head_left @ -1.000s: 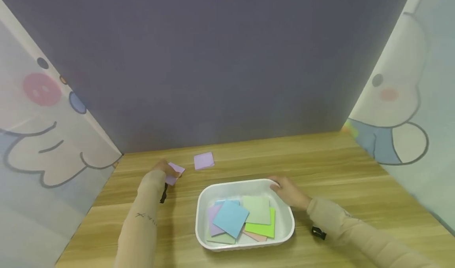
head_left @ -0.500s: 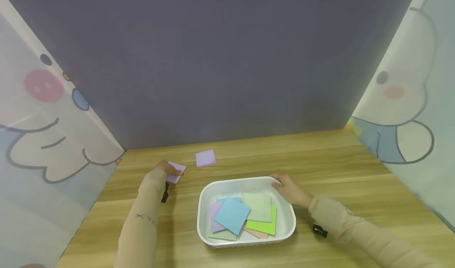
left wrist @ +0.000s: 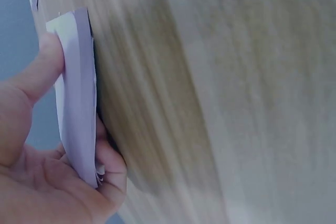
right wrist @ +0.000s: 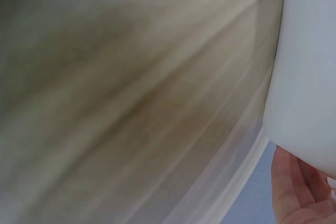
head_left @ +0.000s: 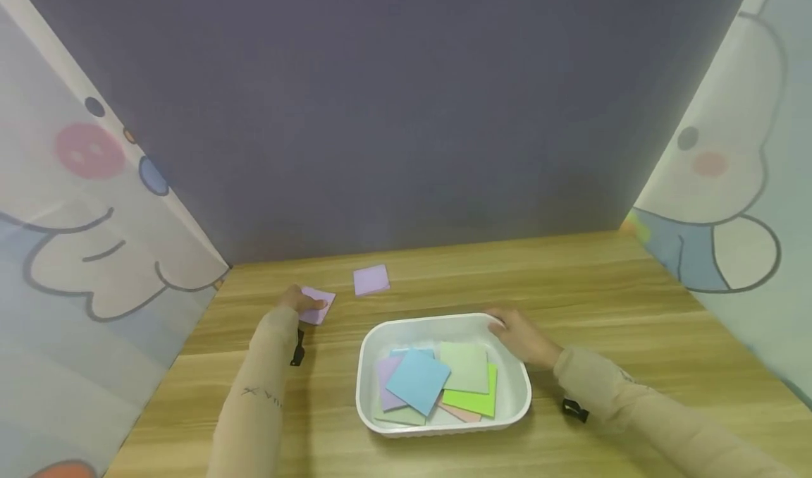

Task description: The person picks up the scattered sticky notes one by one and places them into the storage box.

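Note:
My left hand (head_left: 294, 299) pinches a light purple sticky note pad (head_left: 316, 315) at the back left of the table. In the left wrist view, the thumb lies on top of the pad and curled fingers reach underneath. A second purple sticky note pad (head_left: 371, 280) lies flat a little to the right. My right hand (head_left: 523, 340) grips the back right corner of a white plastic basin (head_left: 438, 431), thumb over the rim; the right wrist view shows its fingers against the outer wall. Inside, blue (head_left: 419, 381), pale green, bright green, purple and pinkish sticky note pads overlap.
A wood-grain table (head_left: 571, 273) carries everything. Behind it stands a dark grey panel (head_left: 419, 111). Cartoon-printed sheets (head_left: 736, 266) border both sides. Black straps or buckles hang near both wrists.
Both hands keep their hold, and the basin stays put on the table. The whole head view shifts slightly; the pad in the left hand shows a little more of its face.

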